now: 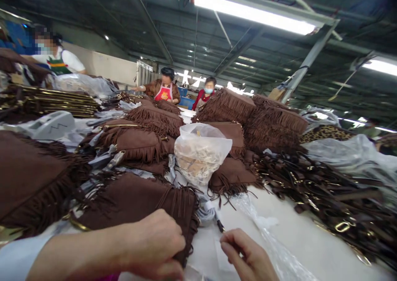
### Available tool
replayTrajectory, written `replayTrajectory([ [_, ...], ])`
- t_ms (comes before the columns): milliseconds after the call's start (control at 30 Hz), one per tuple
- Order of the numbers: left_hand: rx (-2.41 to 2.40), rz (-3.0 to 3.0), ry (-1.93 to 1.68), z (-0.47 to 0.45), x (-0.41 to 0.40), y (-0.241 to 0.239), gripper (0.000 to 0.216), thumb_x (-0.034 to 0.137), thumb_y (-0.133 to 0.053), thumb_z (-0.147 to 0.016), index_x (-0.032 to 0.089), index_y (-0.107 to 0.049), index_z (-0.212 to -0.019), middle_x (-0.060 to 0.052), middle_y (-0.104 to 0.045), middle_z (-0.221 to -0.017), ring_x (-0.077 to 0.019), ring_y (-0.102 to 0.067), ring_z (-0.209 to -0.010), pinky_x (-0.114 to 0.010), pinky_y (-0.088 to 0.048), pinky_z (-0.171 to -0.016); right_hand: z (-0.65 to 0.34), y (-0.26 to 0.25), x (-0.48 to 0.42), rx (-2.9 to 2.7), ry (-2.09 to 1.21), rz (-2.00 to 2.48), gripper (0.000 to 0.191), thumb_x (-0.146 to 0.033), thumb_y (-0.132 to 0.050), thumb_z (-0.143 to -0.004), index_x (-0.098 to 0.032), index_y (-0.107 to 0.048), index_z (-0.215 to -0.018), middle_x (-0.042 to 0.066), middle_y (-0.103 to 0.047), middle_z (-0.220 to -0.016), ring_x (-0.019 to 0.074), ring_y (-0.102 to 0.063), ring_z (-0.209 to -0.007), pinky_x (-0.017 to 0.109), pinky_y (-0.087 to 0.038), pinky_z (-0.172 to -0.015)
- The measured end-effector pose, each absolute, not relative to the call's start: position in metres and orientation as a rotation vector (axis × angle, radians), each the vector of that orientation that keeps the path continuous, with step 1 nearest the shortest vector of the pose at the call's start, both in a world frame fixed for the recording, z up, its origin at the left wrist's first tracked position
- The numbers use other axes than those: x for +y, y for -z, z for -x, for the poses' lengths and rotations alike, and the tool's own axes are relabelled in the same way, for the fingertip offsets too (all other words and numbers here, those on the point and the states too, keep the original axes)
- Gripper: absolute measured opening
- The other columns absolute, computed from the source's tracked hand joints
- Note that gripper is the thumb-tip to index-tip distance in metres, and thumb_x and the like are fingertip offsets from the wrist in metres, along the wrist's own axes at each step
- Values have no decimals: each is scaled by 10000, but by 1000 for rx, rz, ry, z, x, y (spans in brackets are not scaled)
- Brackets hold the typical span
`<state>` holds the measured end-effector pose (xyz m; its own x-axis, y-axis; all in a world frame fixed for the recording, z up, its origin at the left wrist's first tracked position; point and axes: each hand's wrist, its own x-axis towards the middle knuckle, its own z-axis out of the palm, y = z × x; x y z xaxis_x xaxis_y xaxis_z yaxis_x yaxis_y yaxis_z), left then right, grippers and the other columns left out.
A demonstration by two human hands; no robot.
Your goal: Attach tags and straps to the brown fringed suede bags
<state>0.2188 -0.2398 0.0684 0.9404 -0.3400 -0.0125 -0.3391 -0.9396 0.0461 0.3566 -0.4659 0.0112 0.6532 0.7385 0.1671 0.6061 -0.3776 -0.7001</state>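
My left hand (158,241) is closed, back upward, over the near edge of a brown fringed bag (133,200). Whatever its fingers hold is hidden from view. My right hand (248,254) is to its right above the white table (288,227), with thumb and forefinger curled close together. At its fingertips is the dark, gold-tipped end of a thin strip (220,226); whether the fingers grip it or something smaller I cannot make out. A clear plastic bag full of pale, stringy pieces (198,165) stands just beyond the hands.
Brown straps with gold clasps (325,198) are heaped on the right. Stacks of fringed bags (229,107) rise behind. On the left are another brown fringed bag (34,181), a grey-white device (54,125) and gold-edged pieces (56,102). Several people work across the table.
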Motion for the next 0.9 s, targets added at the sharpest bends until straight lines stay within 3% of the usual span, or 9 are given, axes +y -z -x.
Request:
replayTrajectory([
  [67,-490,-3032,-89,-248,-255,-76,307,457,-595,-893,172,-673,-809,-54,-690,-812,-227,-647,-739,-324,-498,-628,-366,-12,-466,-943,-204,2117,240,-398,-513,-902,-223,-648,-807,0,-640,-693,171,-614,-642,225,-477,-607],
  [167,-618,-3010,-318,-301,-278,-62,212,344,-640,-852,142,-666,-913,-101,-672,-972,-260,-621,-909,-364,-501,-743,-377,-11,-475,-835,-156,2134,261,-441,-533,-888,-228,-660,-807,-1,-658,-702,175,-629,-631,231,-496,-608],
  [233,-722,-2991,-252,-331,-290,-41,123,239,-672,-803,139,-667,-874,-110,-671,-954,-276,-611,-934,-386,-491,-780,-381,-10,-488,-782,-79,2152,256,-457,-564,-864,-235,-669,-791,-2,-668,-702,181,-638,-634,236,-506,-618],
  [333,-688,-2938,-94,-357,-297,-14,55,140,-652,-807,143,-656,-753,-104,-687,-849,-266,-641,-866,-360,-485,-747,-382,-10,-507,-705,43,2162,246,-464,-590,-844,-244,-691,-805,3,-694,-718,193,-658,-660,245,-519,-648],
  [400,-595,-2905,-112,-363,-295,-8,58,116,-633,-831,135,-661,-785,-108,-701,-868,-254,-660,-847,-329,-485,-719,-380,-8,-514,-697,41,2159,250,-469,-598,-840,-243,-703,-817,6,-701,-699,195,-667,-654,244,-525,-640],
  [667,-199,-2682,-383,-367,-282,-45,105,280,-621,-920,190,-676,-915,-13,-736,-872,-184,-682,-834,-247,-456,-691,-384,6,-478,-499,259,1916,427,-656,-597,-800,-241,-560,-705,-21,-615,-555,186,-644,-525,245,-509,-521],
  [900,-24,-2323,-563,-370,-288,-51,55,170,-715,-790,170,-664,-769,-14,-707,-776,-182,-638,-762,-250,-387,-661,-397,-16,-446,-558,485,1986,319,-508,-588,-848,-254,-487,-681,-58,-546,-552,154,-576,-494,233,-447,-511],
])
